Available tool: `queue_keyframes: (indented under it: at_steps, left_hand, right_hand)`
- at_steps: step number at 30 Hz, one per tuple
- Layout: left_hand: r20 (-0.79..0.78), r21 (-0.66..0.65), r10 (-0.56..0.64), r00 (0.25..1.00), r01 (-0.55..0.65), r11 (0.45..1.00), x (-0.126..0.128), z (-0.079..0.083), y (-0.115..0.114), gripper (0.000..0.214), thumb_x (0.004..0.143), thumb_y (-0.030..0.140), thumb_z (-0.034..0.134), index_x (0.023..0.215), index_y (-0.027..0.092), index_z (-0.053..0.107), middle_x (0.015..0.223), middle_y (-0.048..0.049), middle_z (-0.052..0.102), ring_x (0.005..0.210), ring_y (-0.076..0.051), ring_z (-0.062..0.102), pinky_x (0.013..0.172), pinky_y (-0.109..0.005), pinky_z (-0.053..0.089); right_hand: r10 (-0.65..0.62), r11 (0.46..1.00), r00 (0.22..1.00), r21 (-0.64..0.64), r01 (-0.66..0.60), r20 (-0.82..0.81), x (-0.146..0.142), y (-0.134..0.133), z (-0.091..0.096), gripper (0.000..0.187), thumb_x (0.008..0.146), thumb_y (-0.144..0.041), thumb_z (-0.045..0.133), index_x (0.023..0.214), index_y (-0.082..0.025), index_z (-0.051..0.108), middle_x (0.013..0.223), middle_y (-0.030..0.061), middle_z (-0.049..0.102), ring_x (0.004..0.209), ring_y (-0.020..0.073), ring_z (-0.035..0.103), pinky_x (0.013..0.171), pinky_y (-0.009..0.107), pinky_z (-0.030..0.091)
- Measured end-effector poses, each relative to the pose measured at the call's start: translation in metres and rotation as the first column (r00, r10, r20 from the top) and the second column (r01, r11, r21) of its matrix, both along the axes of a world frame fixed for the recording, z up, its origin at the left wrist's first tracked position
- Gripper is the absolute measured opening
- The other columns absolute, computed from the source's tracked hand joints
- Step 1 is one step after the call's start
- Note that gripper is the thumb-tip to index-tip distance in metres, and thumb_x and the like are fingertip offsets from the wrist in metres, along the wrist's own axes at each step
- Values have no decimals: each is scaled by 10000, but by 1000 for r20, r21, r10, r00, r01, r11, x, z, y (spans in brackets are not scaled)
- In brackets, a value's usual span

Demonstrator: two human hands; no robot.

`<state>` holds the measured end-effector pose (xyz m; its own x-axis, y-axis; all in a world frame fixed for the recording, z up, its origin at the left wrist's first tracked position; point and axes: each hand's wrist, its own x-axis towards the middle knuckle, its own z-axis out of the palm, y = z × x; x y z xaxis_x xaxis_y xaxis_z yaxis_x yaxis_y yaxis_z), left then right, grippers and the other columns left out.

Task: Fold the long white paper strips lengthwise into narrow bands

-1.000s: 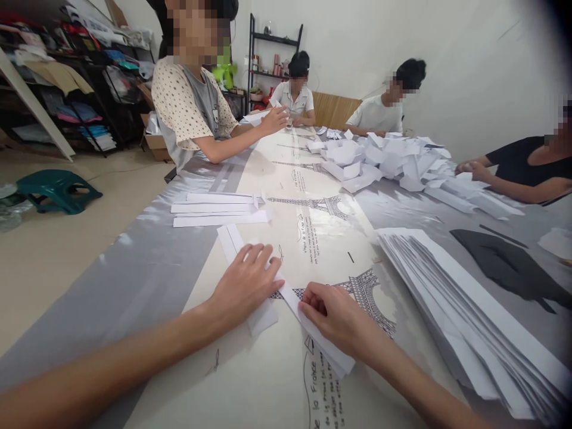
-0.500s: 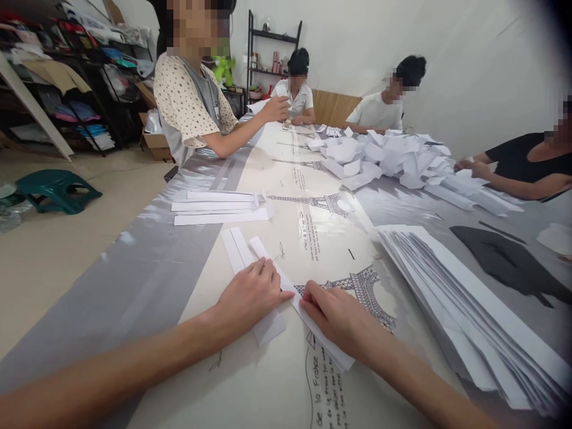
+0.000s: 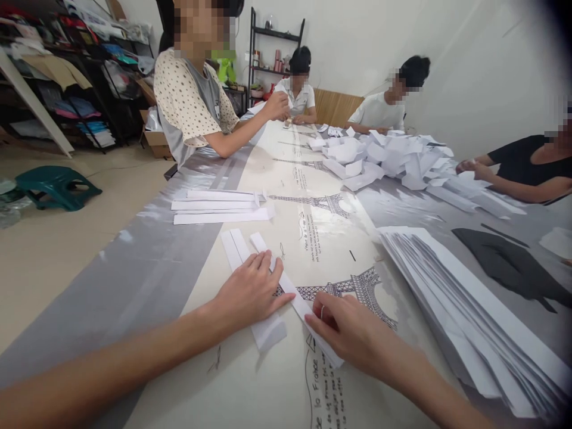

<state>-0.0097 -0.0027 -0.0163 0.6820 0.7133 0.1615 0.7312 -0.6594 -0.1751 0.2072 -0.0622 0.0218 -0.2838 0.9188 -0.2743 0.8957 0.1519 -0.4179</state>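
Observation:
A folded white paper strip [image 3: 292, 292] lies slantwise on the printed tablecloth in front of me. My left hand [image 3: 252, 286] rests over its upper part, fingers spread and stretched, the thumb pressing on the strip. At the lower part, my right hand [image 3: 342, 322] has its fingers curled and its thumb at the strip's edge; the fingertips are partly hidden. Beneath and left of my left hand lie other white folded strips [image 3: 235, 247], their lower end [image 3: 270, 336] showing below the wrist.
Several folded strips [image 3: 218, 208] lie farther up the table. A stack of long papers [image 3: 456, 310] is at right, beside a dark flat piece [image 3: 509, 262]. Beyond is a heap of folded paper [image 3: 393, 155]. Co-workers sit around the table; a green stool [image 3: 58, 185] stands at left.
My left fingers have spread apart, the index finger reaching out over the strip. My right hand has loosened from a tight curl and moved slightly down and right; the strip's lower end looks narrower.

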Motion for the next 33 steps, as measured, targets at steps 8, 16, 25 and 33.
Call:
queue_keyframes:
  at_steps: [8,16,25,33]
  left_hand:
    - [97,-105,12,995,-2,994,-13,6,20,829,1013,688,351,1539,47,343,1471,-244,529,1374,-361,510,1130,-460,423]
    - [141,-139,35,989,-15,990,-8,1,15,957,963,782,303,1546,25,324,1509,-273,474,1417,-389,448,1180,-508,340]
    - [134,-188,100,986,-73,979,-4,-1,5,1010,938,818,294,1594,52,250,1581,-300,354,1492,-427,311,1175,-596,284]
    - [120,-267,137,983,-101,958,2,2,-5,1055,922,829,320,1613,45,175,1620,-324,213,1532,-445,165,1179,-650,221]
  right_hand:
    - [-108,978,980,-192,75,-167,-7,5,0,239,1041,-285,381,829,-229,477,496,-83,527,406,136,540,541,284,371]
    - [-68,984,995,-167,54,-79,-12,6,5,234,1028,-182,354,810,-242,413,454,-106,395,454,159,537,550,286,307]
    - [-5,999,999,-44,3,-32,-9,4,1,190,1025,-256,399,837,-241,424,640,-32,533,628,188,558,528,277,278]
    - [80,976,978,183,-116,193,-5,0,-8,200,1027,-251,406,839,-228,469,580,-30,523,488,164,457,488,291,212]
